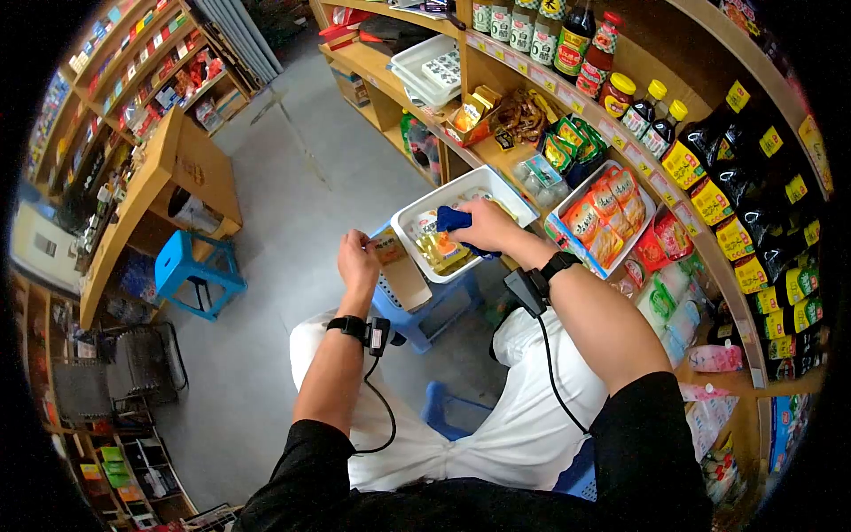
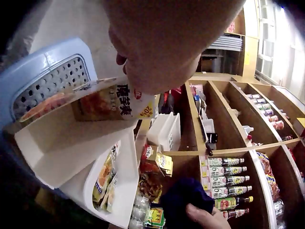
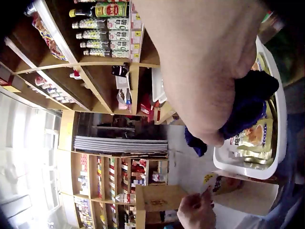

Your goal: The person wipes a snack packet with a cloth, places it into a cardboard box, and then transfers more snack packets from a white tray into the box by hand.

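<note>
In the head view, my right hand (image 1: 486, 225) grips a dark blue cloth (image 1: 454, 219) over a white bin (image 1: 415, 213) that holds yellow-and-white food packets (image 1: 441, 250). The cloth (image 3: 248, 102) hangs from under the right hand (image 3: 205, 95) in the right wrist view. My left hand (image 1: 357, 261) pinches the edge of an open cardboard box (image 1: 406, 282) beside the bin. In the left wrist view the box (image 2: 57, 152) shows its white inside and a printed flap, with the left hand (image 2: 155, 52) at that flap. The box stands on a blue stool (image 1: 425, 321).
A tray of orange packets (image 1: 607, 217) sits on the shelf at the right, with bottles (image 1: 567, 44) above. Black pouches (image 1: 736, 204) line the far right. Another blue stool (image 1: 197, 270) and a wooden counter (image 1: 164, 168) stand at the left.
</note>
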Available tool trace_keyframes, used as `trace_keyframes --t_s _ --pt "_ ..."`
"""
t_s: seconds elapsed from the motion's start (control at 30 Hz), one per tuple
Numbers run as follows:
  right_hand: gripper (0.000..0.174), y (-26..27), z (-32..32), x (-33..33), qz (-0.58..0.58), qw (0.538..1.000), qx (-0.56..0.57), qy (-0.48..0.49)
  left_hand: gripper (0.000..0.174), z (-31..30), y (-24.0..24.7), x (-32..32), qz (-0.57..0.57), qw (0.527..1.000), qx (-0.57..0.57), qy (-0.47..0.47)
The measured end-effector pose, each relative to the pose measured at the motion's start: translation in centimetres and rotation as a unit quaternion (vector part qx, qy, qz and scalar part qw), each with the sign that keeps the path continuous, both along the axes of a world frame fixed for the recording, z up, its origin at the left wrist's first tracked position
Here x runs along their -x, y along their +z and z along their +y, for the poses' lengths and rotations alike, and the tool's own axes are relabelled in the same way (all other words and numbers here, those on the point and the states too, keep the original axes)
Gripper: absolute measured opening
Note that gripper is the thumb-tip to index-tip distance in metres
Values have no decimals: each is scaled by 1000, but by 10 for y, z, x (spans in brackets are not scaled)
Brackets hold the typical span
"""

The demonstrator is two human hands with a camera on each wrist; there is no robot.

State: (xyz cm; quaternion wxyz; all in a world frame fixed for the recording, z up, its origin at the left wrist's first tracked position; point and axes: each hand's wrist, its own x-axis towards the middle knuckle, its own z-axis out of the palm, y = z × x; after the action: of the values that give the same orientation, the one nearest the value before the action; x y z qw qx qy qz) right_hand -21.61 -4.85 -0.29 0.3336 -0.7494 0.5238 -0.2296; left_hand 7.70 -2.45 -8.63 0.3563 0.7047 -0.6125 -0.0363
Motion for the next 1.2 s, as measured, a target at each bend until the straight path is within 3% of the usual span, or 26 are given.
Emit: trace_keyframes --t_s 0.43,0.5,0.6,0.67,0.73,0.8,0.93,1.03,1.13,1.2 --pt "35 5 -1 4 12 1000 5 2 15 2 9 -4 72 995 71 -21" --pt "37 7 -1 2 8 1000 -29 7 17 0 10 -8 167 984 59 -30" --pt "38 9 -1 3 11 1000 -28 6 20 13 49 0 234 969 55 -64" --pt "38 10 -1 3 11 1000 -25 7 19 9 43 -10 265 959 54 -85" --pt "38 10 -1 2 12 1000 -22 9 18 5 43 -12 395 900 134 -127" --pt "37 10 -1 2 12 1000 -28 4 17 8 49 -10 388 898 155 -134" --pt "35 10 -1 1 8 1000 -23 -6 19 8 57 -3 478 849 204 -96" --pt "36 10 1 -8 -63 997 -34 -40 20 15 59 2 537 830 102 -114" --pt "33 23 9 -9 -156 984 -83 4 22 17 60 20 560 823 18 -88" --pt "31 25 11 -16 -168 982 -89 -18 22 23 67 35 670 737 -50 -76"
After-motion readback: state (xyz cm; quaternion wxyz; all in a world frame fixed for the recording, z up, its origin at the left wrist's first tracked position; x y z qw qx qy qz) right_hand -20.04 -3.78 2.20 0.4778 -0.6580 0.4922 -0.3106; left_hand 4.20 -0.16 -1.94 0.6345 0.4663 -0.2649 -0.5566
